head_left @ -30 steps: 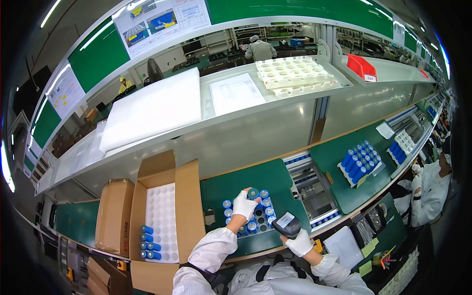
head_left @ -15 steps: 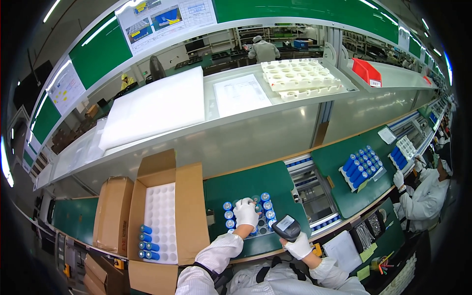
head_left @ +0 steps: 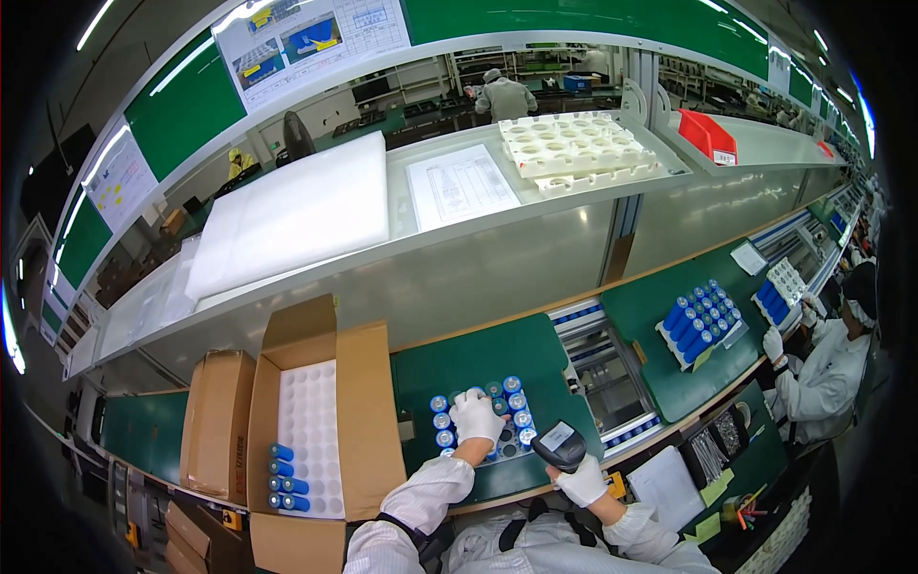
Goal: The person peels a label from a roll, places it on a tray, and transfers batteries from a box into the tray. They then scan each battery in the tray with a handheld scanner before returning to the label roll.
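Note:
My left hand [head_left: 476, 419], in a white glove, reaches down into a block of upright blue battery cells [head_left: 441, 421] on the green bench mat. Its fingers are bent round the top of a cell, mostly hidden under the glove. The cells stand in a holder with round pockets [head_left: 510, 448], partly covered by my hand. To the right, my gloved right hand [head_left: 581, 481] grips a dark handheld scanner [head_left: 559, 446], its small screen facing up. The scanner is held beside the block's near right corner.
Left of the mat stands an open carton [head_left: 371, 421] with a white pocketed insert and several blue cells; a closed carton [head_left: 218, 421] is beside it. A roller conveyor [head_left: 612, 373] runs at right. Beyond it stand more cells [head_left: 703, 320] and a co-worker [head_left: 822, 373].
The view has shifted slightly, moving the scene a little left. Both hands keep nearly the same place; the scanner stays in my right hand.

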`<state>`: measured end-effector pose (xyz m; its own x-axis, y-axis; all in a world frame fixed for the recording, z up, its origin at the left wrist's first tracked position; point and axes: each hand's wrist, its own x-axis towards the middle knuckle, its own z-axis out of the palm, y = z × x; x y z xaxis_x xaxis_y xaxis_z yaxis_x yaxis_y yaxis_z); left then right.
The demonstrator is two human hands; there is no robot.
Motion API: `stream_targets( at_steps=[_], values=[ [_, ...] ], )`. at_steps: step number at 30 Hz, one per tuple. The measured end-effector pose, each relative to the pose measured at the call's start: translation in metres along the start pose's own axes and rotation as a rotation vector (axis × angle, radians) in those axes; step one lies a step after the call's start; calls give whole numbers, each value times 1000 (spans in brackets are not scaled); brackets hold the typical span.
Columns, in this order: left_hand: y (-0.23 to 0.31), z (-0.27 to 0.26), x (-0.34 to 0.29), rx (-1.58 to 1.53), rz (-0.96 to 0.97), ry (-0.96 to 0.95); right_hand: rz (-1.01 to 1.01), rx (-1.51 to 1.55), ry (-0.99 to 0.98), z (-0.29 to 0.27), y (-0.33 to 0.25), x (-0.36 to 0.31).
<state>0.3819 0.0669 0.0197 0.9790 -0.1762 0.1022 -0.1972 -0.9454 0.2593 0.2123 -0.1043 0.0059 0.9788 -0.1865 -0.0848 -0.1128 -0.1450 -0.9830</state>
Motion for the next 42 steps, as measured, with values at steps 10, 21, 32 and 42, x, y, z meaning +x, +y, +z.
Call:
stream_targets(
  at_steps=[10, 21, 32, 42],
  values=[
    [-4, 4, 4, 25, 43, 19, 96, -5, -2, 2, 5, -3],
    [-8, 4, 5, 53, 41, -4, 30, -14, -7, 8, 11, -6],
    [-53, 12, 67, -19, 317, -125, 34, -16, -12, 12, -1, -5],
    [-39, -5, 65, -162, 77, -348, 58, -2, 85, 4, -3, -19]
  ],
)
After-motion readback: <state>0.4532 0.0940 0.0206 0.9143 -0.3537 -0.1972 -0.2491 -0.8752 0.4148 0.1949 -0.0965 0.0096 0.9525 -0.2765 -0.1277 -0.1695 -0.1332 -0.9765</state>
